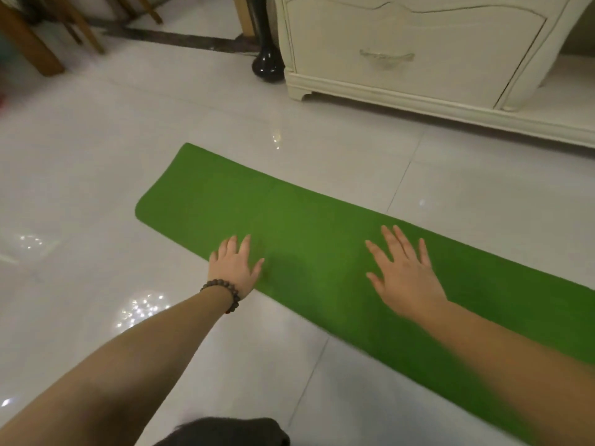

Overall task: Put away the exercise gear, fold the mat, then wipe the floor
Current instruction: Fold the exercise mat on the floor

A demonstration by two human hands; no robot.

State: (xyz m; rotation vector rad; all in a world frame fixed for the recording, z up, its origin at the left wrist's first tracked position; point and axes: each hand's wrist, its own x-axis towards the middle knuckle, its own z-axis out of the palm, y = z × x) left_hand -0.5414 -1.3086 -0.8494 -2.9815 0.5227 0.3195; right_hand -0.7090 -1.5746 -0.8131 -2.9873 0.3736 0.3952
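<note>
A green exercise mat (pixel 289 214) lies as a long narrow strip on the white tiled floor (pixel 80 175), running from the middle left to the right edge of the view. Its left end is rounded. My left hand (pixel 236 265), with a bead bracelet on the wrist, rests flat on the mat's near edge, fingers spread. Further right, my right hand (pixel 404 275) lies flat on the mat with the fingers apart. Neither hand holds anything.
A cream cabinet (pixel 418 53) with a drawer stands beyond the mat at the back right. A black vase (pixel 269 67) sits on the floor beside its left corner. Wooden furniture legs (pixel 32 43) stand at the back left. A dark shape (pixel 231 432) shows at the bottom edge.
</note>
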